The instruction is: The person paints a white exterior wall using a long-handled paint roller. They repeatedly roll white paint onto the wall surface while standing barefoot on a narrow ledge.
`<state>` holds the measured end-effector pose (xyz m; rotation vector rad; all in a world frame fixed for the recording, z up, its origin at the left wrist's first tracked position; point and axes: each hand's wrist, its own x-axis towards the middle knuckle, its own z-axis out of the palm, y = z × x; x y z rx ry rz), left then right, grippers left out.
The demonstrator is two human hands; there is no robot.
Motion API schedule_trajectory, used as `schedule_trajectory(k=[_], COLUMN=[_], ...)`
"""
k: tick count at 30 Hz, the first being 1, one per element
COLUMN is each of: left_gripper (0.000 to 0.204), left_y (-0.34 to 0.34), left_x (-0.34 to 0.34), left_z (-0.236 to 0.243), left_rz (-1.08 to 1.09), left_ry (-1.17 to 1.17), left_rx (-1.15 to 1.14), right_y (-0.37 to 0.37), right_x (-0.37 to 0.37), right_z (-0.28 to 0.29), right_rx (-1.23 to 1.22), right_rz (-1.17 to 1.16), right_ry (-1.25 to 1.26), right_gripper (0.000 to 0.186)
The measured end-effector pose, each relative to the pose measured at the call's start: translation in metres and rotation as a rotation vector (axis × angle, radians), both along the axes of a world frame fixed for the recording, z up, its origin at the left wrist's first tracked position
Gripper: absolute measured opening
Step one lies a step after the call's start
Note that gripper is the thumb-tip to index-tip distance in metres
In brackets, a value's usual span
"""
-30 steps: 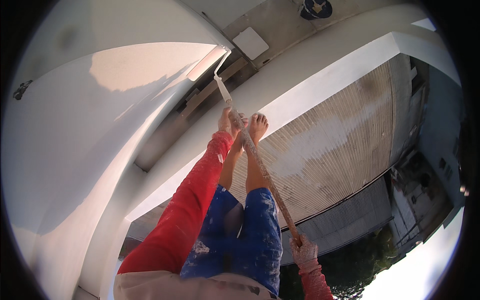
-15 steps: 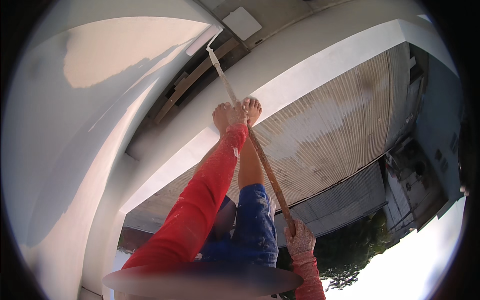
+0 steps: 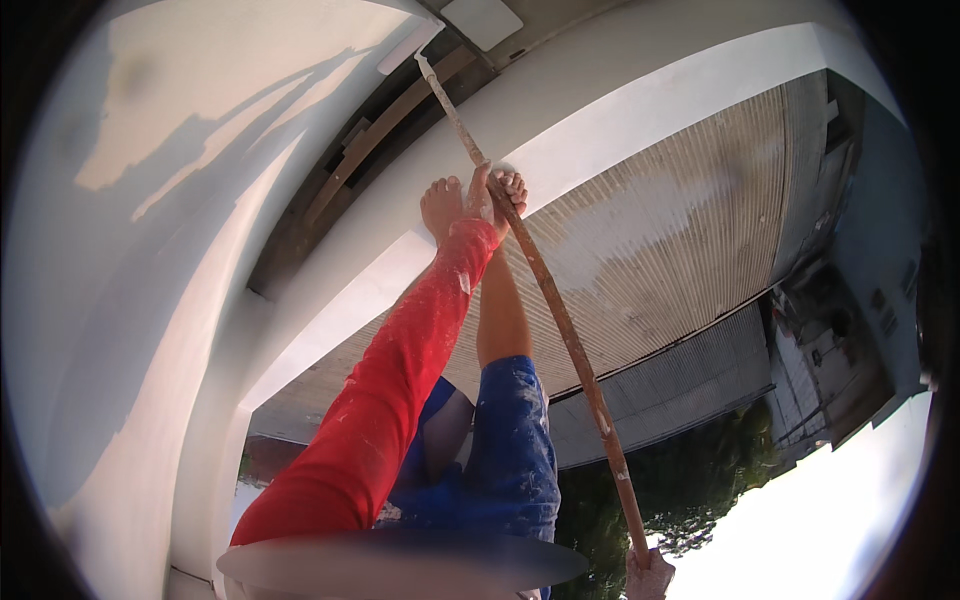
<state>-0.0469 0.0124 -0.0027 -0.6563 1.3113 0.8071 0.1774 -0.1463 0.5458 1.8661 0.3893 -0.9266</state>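
While the left hand [image 3: 482,197] curls around the upper stretch of a long pole [image 3: 563,320], its thumb lying along the shaft, the right hand [image 3: 649,578] grips the lower end at the bottom edge of the view, where part of it is cut off. The left hand's fingers overlap the right foot [image 3: 517,180] in view, so how tightly they close is hard to tell. Brown and flecked with pale paint, the pole slants from lower right to upper left, ending in a whitened frame [image 3: 424,68] that carries a paint roller [image 3: 407,48]. That roller lies at the far edge of a pale curved wall [image 3: 110,300] streaked with sunlight and shadow; whether it presses on the surface cannot be told. Behind the left arm's paint-spotted red sleeve [image 3: 370,400] are blue shorts [image 3: 515,430], also spotted, and the bare left foot [image 3: 440,205] near a white ledge [image 3: 680,110]. Beyond the ledge spreads a corrugated roof [image 3: 680,230], with dark foliage [image 3: 690,480] farther out. Boards [image 3: 385,125] sit in the gap between wall and ledge.
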Motion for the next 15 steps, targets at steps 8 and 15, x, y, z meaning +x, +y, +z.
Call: schedule_trajectory(k=[8,15], left_gripper=[0.027,0.04], left_y=[0.019,0.031], left_x=[0.001,0.01], left_z=[0.006,-0.065], left_rz=[0.027,0.121], left_ry=[-0.119,-0.217], left_rx=[-0.027,-0.168], right_y=[0.043,0.089], right_x=[-0.055,-0.073], right_z=[-0.119,-0.217], right_rx=[0.166,0.204], right_rz=[-0.016,-0.043], right_ry=[0.153,0.253], right_gripper=[0.025,0.023])
